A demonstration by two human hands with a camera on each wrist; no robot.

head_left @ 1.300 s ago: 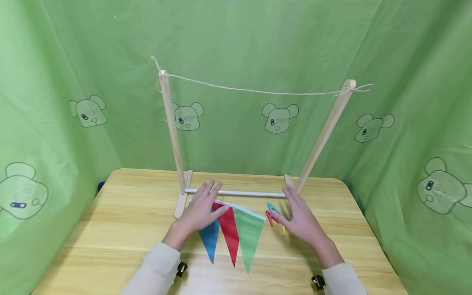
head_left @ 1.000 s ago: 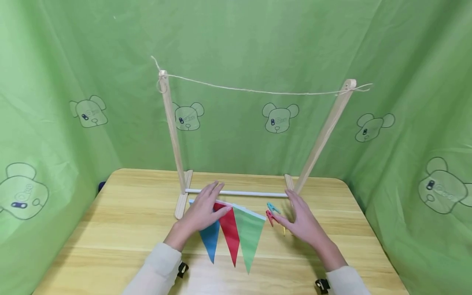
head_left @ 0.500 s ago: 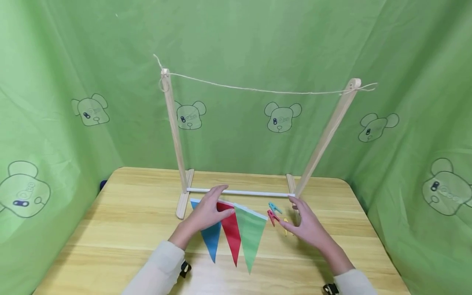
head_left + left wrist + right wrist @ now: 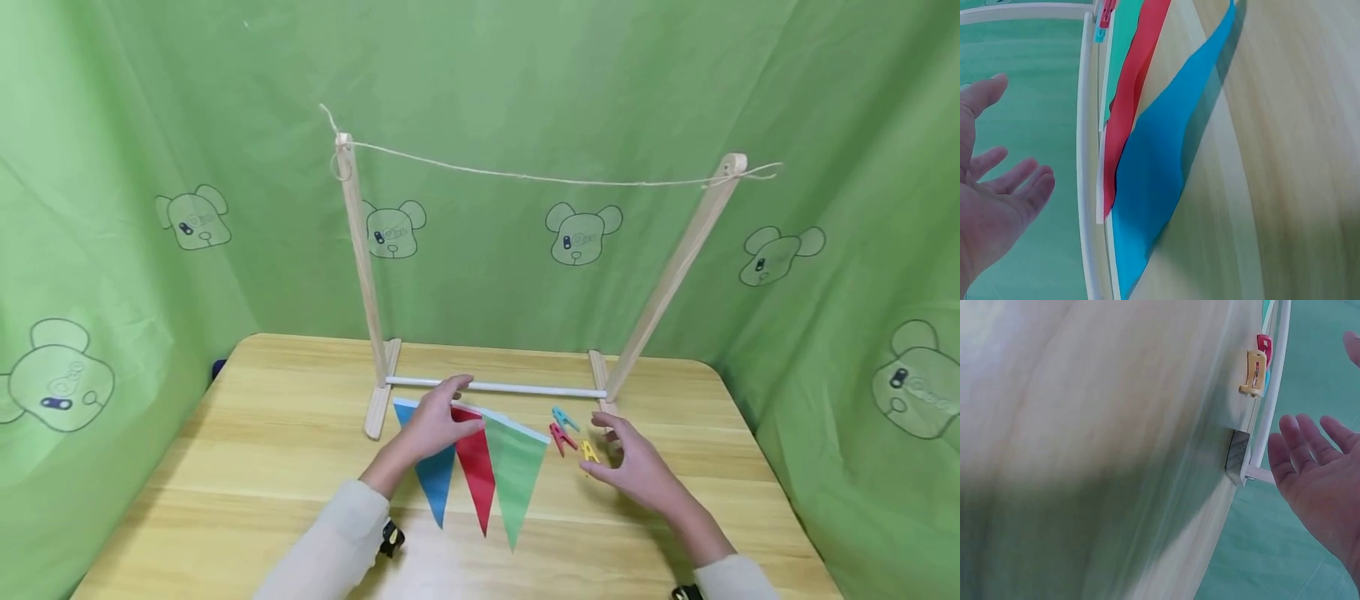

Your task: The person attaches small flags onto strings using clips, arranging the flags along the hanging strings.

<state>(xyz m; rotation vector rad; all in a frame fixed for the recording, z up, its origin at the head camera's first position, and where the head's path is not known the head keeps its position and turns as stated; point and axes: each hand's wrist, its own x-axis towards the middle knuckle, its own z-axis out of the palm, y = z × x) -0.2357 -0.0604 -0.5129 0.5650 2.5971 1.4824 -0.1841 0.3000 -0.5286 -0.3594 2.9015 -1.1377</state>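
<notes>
from where i stand, the person's two hands hover over the near part of the wooden table, both gripping nothing. the left hand is above the string of pennants, its fingers relaxed and gently bent, thumb apart from them; from the left wrist it is plainly clear of the cloth. the pennants lie in a row on the tabletop, points toward the person: the blue pennant on the left, partly covered by the hand from the head view, the red pennant in the middle, the green pennant on the right, all joined along a white band. the blue cloth ripples up off the wood. the right hand has its fingers loosely curved and its thumb spread away, near three little clothespins: the yellow clothespin closest to it, then the red clothespin and the teal clothespin, those two near the green pennant's corner. behind all this stands a wooden frame, its left post and right post linked low down by a white rod and at the top by a slack, sagging twine. a green curtain printed with bear heads surrounds the table.
</notes>
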